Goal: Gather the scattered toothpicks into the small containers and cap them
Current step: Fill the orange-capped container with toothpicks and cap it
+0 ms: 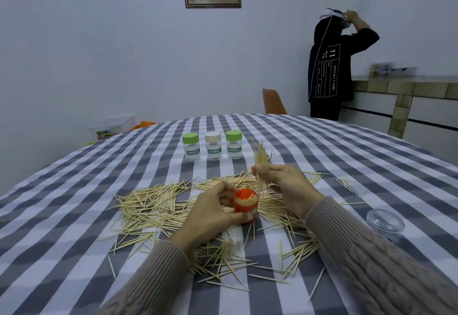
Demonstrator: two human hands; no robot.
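Observation:
My left hand (213, 213) grips a small red container (245, 204) on the checked tablecloth; the container is uncapped and packed with upright toothpicks. Just right of it, my right hand (285, 186) pinches a bundle of toothpicks (262, 163) held upright, its lower ends near the container's rim. Scattered toothpicks (153, 205) lie in a wide pile around both hands. A clear plastic cap (385, 221) sits at the right. Three capped toothpick jars stand in a row behind: green-lidded (190, 147), beige-lidded (213, 146) and green-lidded (234, 145).
The table (74, 190) carries a grey and white checked cloth. An orange chair (273, 101) stands at the far edge. A person in a dark hoodie (329, 67) stands at the back right by a tiled counter (401, 96). A plastic box (112, 126) sits at the far left.

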